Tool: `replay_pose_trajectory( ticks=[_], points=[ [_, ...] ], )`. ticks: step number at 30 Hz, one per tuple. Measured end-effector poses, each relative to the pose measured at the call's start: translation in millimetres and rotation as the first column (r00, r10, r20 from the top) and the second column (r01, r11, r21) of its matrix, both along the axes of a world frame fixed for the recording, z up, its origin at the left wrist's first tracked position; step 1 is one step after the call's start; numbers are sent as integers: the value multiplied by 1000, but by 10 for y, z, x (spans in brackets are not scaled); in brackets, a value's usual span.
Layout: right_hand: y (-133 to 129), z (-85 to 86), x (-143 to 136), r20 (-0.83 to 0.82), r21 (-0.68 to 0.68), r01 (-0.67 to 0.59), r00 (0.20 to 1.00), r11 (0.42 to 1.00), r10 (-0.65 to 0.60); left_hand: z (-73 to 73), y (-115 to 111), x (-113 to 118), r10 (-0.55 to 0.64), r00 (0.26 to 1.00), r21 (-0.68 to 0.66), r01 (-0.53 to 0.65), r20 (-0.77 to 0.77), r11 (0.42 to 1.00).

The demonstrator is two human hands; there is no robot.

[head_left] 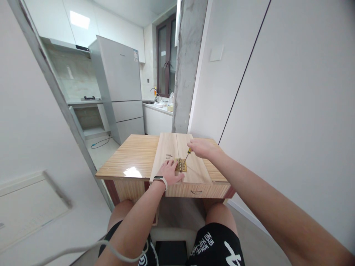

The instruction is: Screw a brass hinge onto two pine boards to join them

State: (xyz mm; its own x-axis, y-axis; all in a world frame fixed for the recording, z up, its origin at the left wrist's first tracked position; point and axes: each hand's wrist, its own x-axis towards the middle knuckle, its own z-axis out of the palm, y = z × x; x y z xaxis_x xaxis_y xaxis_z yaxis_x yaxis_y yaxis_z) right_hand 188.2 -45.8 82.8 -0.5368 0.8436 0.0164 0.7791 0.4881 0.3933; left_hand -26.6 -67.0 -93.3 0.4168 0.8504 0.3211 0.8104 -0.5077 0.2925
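Note:
Two pale wooden boards [166, 142] lie side by side on the desk, with a narrow seam between them. A brass hinge [181, 165] lies across the seam. My left hand [169, 172] rests on the boards with its fingers spread, touching the hinge's left side and near edge. My right hand [200, 147] is closed round the handle of a screwdriver [188, 154], whose tip points down at the hinge's right leaf. Several small screws [169, 156] lie on the left board, just beyond my left fingers.
The striped wooden desk [133, 151] has a drawer with a handle [196, 192] at its front. A white wall [277, 111] stands close on the right. Behind are a grey fridge [122, 74] and a sink counter [158, 111]. A pale cable [91, 245] crosses at lower left.

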Motion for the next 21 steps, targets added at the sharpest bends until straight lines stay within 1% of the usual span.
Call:
replay_pose_trajectory(
  ticks=[3, 6, 11, 13, 15, 18, 21],
  points=[
    [37, -18, 26, 1, -40, 48, 999, 998, -48, -8, 6, 8, 3, 1000, -5, -3, -4, 1000],
    [58, 7, -2, -12, -79, 134, 991, 988, -135, -12, 12, 15, 7, 1000, -7, -7, -9, 1000],
    [99, 73, -115, -5, -127, 304, 952, 944, -307, -4, 2, 14, 0, 1000, 9, 0, -11, 1000],
    [121, 64, -106, -12, -133, 336, 940, 932, -341, 3, -6, 14, 0, 1000, 10, 0, -14, 1000],
    [131, 30, -46, -32, -143, 319, 945, 937, -326, 10, -13, 17, 4, 1000, 1, -4, -18, 1000],
    [110, -46, 85, -54, -161, 223, 971, 961, -234, 19, -17, 21, 9, 1000, -10, -9, -18, 1000],
    [61, -102, 171, -72, -79, 128, 988, 989, -134, 18, -16, 19, 7, 1000, 0, -7, -15, 1000]
  ],
)
